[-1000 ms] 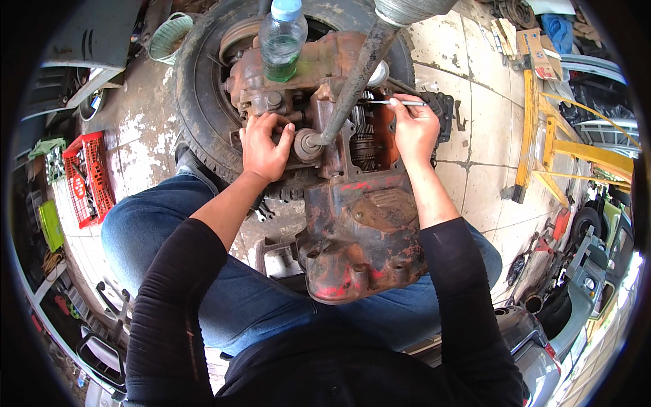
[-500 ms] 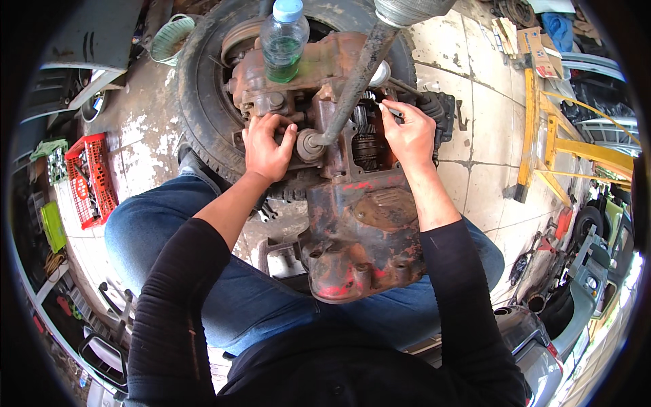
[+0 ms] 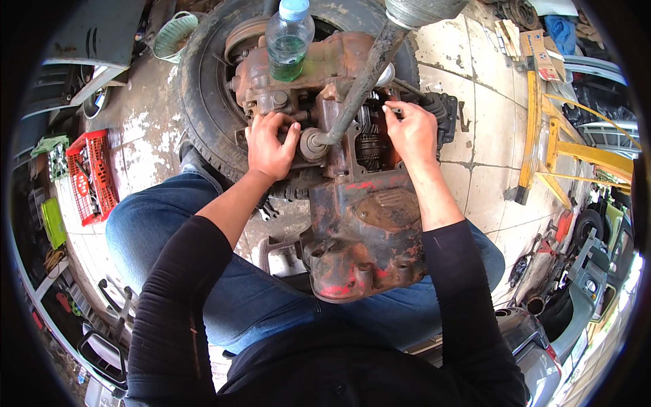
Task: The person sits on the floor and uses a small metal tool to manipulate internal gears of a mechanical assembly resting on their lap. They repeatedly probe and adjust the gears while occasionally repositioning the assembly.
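A rusty, dirty gearbox point(image 3: 363, 210) with worn red paint sits between my legs, partly over a tyre. Gears point(image 3: 368, 146) show inside its open cavity. My left hand point(image 3: 271, 146) rests on the housing left of the round joint of a long metal lever point(image 3: 359, 91), fingers bent over the casting and thumb apart. At the cavity's right rim, my right hand point(image 3: 413, 134) has thumb and forefinger pinched together; whatever lies between them is too small to make out. On the upper housing stands a plastic bottle point(image 3: 288, 44) with green liquid and a blue cap.
The large tyre point(image 3: 207, 102) lies beneath the gearbox's far part. To the left are a red plastic crate point(image 3: 93, 176) and a pale green basket point(image 3: 175, 39). A yellow metal frame point(image 3: 553, 139) stands at right, with a cardboard box point(image 3: 542, 57) beyond it.
The view has shifted slightly, so the gearbox and bottle appear a little farther right. Both hands keep nearly the same places, the right one still pinched at the cavity's rim.
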Demonstrator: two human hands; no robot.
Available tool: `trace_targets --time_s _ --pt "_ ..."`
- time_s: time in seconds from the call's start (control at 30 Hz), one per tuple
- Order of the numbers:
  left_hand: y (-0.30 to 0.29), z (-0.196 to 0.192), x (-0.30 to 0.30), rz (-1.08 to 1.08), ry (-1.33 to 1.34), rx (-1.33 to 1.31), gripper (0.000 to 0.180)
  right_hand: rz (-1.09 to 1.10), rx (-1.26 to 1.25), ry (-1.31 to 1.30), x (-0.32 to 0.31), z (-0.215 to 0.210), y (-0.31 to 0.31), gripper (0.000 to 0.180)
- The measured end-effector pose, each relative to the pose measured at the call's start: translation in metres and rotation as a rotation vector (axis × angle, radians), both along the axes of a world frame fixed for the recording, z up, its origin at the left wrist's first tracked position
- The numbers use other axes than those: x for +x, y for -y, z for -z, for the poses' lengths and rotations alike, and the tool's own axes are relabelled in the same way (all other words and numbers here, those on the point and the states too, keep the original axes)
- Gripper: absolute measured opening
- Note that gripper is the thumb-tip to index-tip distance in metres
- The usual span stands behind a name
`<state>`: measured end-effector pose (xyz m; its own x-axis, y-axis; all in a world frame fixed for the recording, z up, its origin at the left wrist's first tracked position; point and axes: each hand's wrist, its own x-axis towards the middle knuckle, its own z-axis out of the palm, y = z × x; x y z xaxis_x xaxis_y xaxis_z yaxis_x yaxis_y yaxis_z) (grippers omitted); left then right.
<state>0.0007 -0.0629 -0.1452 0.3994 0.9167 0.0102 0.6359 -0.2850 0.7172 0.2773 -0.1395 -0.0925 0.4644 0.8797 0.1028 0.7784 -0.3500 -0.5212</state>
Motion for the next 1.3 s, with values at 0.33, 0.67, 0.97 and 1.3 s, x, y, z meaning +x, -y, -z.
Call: trace_targets --time_s 0.33,0.67,0.97,1.3 --pt "0.000 0.000 0.000 0.002 -0.002 -0.003 0.023 0.015 0.265 -0.420 -0.003 0.013 -0.006 0.015" --pt "0.000 0.000 0.002 0.000 -0.001 0.005 0.023 -0.001 0.323 -0.578 -0.002 0.023 -0.008 0.012" --pt "0.000 0.001 0.001 0.007 0.000 0.009 0.023 0.011 0.337 -0.643 -0.011 0.030 -0.008 0.009" --pt "0.001 0.000 -0.001 -0.001 -0.007 -0.011 0.023 0.214 0.230 -0.410 0.001 0.022 -0.010 0.010"
